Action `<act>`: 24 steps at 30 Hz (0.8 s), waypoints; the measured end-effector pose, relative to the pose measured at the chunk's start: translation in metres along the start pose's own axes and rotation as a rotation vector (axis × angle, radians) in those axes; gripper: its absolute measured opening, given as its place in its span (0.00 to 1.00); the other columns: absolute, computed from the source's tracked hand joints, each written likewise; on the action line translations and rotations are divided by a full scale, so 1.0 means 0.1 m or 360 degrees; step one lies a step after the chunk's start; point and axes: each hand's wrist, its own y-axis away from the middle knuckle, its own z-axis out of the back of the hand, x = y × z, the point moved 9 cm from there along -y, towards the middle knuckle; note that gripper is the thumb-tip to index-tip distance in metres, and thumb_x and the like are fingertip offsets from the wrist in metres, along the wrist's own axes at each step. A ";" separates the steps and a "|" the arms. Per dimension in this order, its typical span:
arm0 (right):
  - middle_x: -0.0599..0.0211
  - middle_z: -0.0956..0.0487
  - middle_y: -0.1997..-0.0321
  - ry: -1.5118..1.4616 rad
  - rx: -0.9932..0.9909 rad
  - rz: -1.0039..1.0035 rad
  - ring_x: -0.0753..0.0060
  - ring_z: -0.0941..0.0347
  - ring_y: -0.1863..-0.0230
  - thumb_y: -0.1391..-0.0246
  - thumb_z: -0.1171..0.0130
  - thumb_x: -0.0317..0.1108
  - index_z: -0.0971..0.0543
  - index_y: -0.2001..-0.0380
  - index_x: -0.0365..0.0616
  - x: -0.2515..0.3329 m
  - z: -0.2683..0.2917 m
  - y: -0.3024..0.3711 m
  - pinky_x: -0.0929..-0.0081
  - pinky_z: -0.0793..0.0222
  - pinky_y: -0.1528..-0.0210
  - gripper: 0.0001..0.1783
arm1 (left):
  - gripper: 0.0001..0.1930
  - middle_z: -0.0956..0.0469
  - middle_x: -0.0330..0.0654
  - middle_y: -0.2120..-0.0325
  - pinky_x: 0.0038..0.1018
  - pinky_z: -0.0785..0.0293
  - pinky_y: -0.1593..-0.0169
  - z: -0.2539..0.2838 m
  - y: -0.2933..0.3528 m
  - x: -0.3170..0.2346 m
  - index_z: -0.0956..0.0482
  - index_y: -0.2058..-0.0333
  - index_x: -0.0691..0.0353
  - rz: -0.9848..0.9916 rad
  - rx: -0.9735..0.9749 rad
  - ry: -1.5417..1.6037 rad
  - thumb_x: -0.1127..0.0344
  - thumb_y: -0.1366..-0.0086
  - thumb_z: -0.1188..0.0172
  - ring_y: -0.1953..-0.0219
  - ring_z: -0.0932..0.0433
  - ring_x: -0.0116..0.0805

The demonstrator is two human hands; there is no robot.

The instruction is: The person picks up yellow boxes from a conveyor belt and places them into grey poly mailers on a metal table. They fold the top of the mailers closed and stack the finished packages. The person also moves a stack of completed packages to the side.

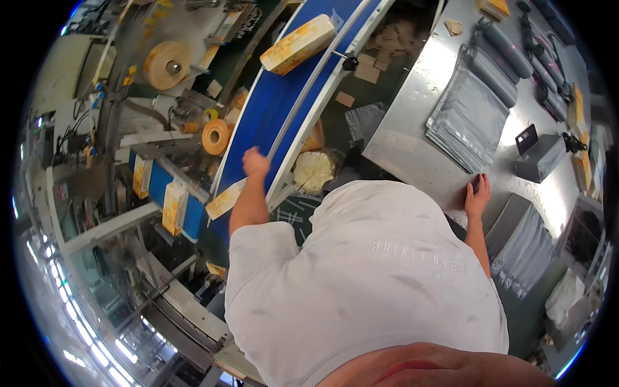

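My left hand (pixel 256 162) is above the blue conveyor belt (pixel 265 122), its fingers loosely bent and nothing visible in them. Below that wrist lies a yellow-and-white pack (pixel 225 199) at the belt's near end, partly hidden by my forearm. Farther up the belt, another yellow-and-white pack (pixel 298 44) rests at a slant with clear film at one end. My right hand (pixel 477 196) rests on the near edge of the metal table (pixel 412 129), fingers apart, holding nothing. Just beyond it sits a stack of grey plastic bags (pixel 467 119).
Left of the belt stands machinery with a large tan roll (pixel 167 65), a smaller orange roll (pixel 215 137) and a short blue belt (pixel 161 190) carrying packs. A grey box-shaped device (pixel 538 159) and dark grey rolls (pixel 503 51) occupy the table. Grey sheets (pixel 523 245) hang nearby.
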 end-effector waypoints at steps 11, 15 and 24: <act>0.49 0.41 0.20 0.0282 0.0453 -0.0444 0.42 0.46 0.21 0.48 0.30 0.38 0.33 0.29 0.40 0.23 -0.18 0.38 0.54 0.48 0.19 0.44 | 0.48 0.44 0.53 0.26 0.48 0.46 0.23 -0.61 -0.45 1.05 0.46 0.26 0.57 -0.0172 0.0372 -0.0428 0.66 0.44 0.31 0.23 0.46 0.56; 0.50 0.41 0.20 0.0276 0.0595 -0.0489 0.42 0.43 0.22 0.45 0.31 0.38 0.31 0.30 0.43 0.44 -0.03 0.33 0.55 0.44 0.21 0.40 | 0.48 0.32 0.55 0.34 0.51 0.33 0.32 -0.39 -0.65 0.53 0.40 0.29 0.57 -0.0315 0.0170 -0.0493 0.62 0.47 0.26 0.31 0.34 0.58; 0.50 0.26 0.29 -0.0281 0.0427 -0.0715 0.48 0.30 0.30 0.40 0.34 0.43 0.27 0.33 0.42 0.31 0.12 0.23 0.56 0.34 0.29 0.34 | 0.46 0.28 0.57 0.35 0.43 0.27 0.36 2.12 -0.77 -2.13 0.43 0.26 0.67 -0.0821 -0.0270 0.1000 0.61 0.38 0.29 0.36 0.25 0.51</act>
